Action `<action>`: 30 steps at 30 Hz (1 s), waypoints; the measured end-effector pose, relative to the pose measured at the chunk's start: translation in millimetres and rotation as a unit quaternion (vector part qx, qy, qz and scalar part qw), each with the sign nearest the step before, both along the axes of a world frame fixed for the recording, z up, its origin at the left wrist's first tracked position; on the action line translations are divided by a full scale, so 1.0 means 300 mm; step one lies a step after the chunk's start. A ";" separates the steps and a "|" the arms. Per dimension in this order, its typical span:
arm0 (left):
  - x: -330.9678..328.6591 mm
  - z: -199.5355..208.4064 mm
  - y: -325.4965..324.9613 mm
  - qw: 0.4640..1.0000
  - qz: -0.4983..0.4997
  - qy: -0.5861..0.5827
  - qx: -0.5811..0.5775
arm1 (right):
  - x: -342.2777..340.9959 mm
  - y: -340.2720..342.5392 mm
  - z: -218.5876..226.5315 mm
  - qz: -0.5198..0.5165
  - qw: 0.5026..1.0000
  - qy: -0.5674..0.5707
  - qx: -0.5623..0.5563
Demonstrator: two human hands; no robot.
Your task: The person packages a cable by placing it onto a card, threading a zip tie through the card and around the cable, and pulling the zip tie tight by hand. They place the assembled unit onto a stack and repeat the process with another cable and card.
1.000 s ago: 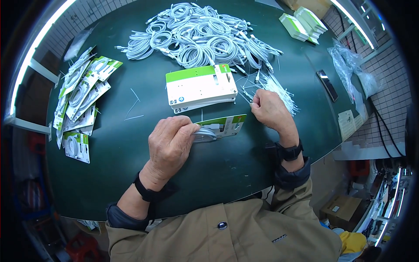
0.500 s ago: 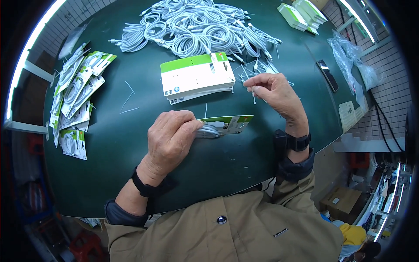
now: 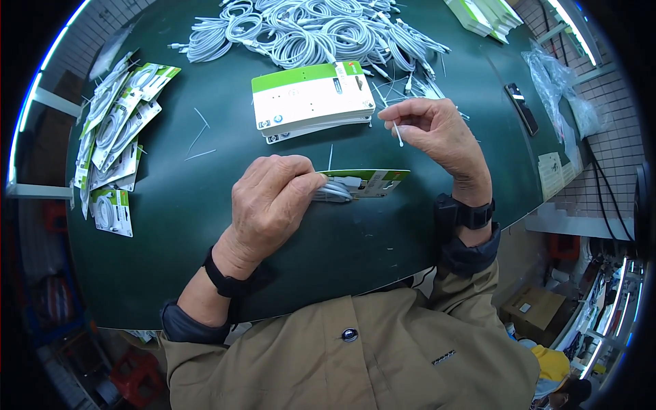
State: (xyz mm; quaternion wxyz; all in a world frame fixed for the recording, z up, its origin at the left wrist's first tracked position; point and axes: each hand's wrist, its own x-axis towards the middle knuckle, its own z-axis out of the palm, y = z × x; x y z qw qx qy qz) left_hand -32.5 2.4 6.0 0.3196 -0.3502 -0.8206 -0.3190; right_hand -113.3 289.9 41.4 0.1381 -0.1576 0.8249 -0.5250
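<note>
My left hand (image 3: 270, 205) is closed on a green and white packaging card (image 3: 391, 176), held tilted nearly edge-on above the table. A coiled white cable (image 3: 333, 192) lies against the card under my fingertips. One thin white cable tie (image 3: 331, 157) sticks up from the far side of the card. To the right, my right hand (image 3: 441, 137) pinches another white cable tie (image 3: 398, 134), its head end hanging down. Beyond my hands sits a stack of blank packaging cards (image 3: 311, 102), and loose cable ties (image 3: 393, 89) lie beside it.
A heap of coiled white cables (image 3: 314, 31) covers the far middle of the green table (image 3: 342, 260). Carded cables (image 3: 113, 137) pile at the left, near a few stray ties (image 3: 199, 154). At the right are a phone (image 3: 522, 109), plastic bags (image 3: 557, 89) and more cards (image 3: 485, 17).
The whole view has shifted slightly. My right hand has turned a little, with the cable tie still pinched. My left hand keeps its hold on the card and cable.
</note>
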 end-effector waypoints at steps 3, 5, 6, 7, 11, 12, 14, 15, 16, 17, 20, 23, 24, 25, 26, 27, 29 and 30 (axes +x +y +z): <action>-0.004 0.003 0.002 1.000 0.000 0.004 -0.001 | 0.006 -0.015 0.007 0.000 1.000 0.013 -0.014; 0.000 0.005 0.001 1.000 -0.003 0.000 -0.006 | 0.013 -0.023 0.014 0.002 0.999 0.023 -0.022; 0.003 0.005 0.001 1.000 -0.004 -0.002 -0.008 | 0.020 -0.026 0.016 0.002 0.999 0.026 -0.032; 0.007 0.005 0.002 1.000 -0.003 0.002 -0.008 | 0.027 -0.029 0.017 0.000 0.999 0.030 -0.043; 0.016 0.006 0.008 1.000 -0.016 -0.006 -0.008 | 0.024 -0.040 0.004 -0.005 0.989 0.105 -0.104; 0.018 0.007 0.009 1.000 -0.019 -0.004 -0.009 | 0.026 -0.045 -0.003 -0.009 0.982 0.133 -0.133; 0.020 0.007 0.012 1.000 -0.027 -0.002 -0.010 | 0.026 -0.060 -0.013 -0.027 0.980 0.107 -0.163; 0.022 0.007 0.012 1.000 -0.027 -0.006 -0.013 | 0.024 -0.069 -0.019 -0.046 0.977 0.083 -0.191; 0.023 0.006 0.012 0.999 -0.029 -0.004 -0.014 | 0.024 -0.079 -0.027 -0.065 0.972 0.058 -0.218; 0.024 0.006 0.011 0.999 -0.033 -0.001 -0.014 | 0.027 -0.092 -0.030 -0.067 0.971 0.056 -0.221; 0.024 0.005 0.013 0.999 -0.042 0.003 -0.016 | 0.034 -0.129 -0.055 -0.123 0.959 -0.027 -0.254; 0.023 0.001 0.021 0.998 -0.053 0.006 -0.014 | 0.025 -0.145 -0.091 -0.131 0.947 -0.088 -0.281; 0.023 0.000 0.022 0.998 -0.054 0.005 -0.014 | 0.028 -0.152 -0.102 -0.134 0.940 -0.116 -0.291; 0.023 -0.002 0.022 0.998 -0.054 0.004 -0.015 | 0.034 -0.157 -0.114 -0.137 0.938 -0.121 -0.296; 0.022 -0.003 0.020 0.998 -0.055 0.003 -0.015 | 0.039 -0.163 -0.119 -0.132 0.939 -0.122 -0.292; 0.021 -0.005 0.021 0.998 -0.055 -0.001 -0.019 | 0.043 -0.169 -0.120 -0.126 0.942 -0.123 -0.286; 0.016 -0.005 0.020 0.998 -0.063 -0.005 -0.014 | 0.052 -0.178 -0.123 -0.121 0.943 -0.127 -0.283; 0.015 -0.005 0.019 0.998 -0.066 -0.006 -0.012 | 0.059 -0.181 -0.124 -0.115 0.948 -0.129 -0.266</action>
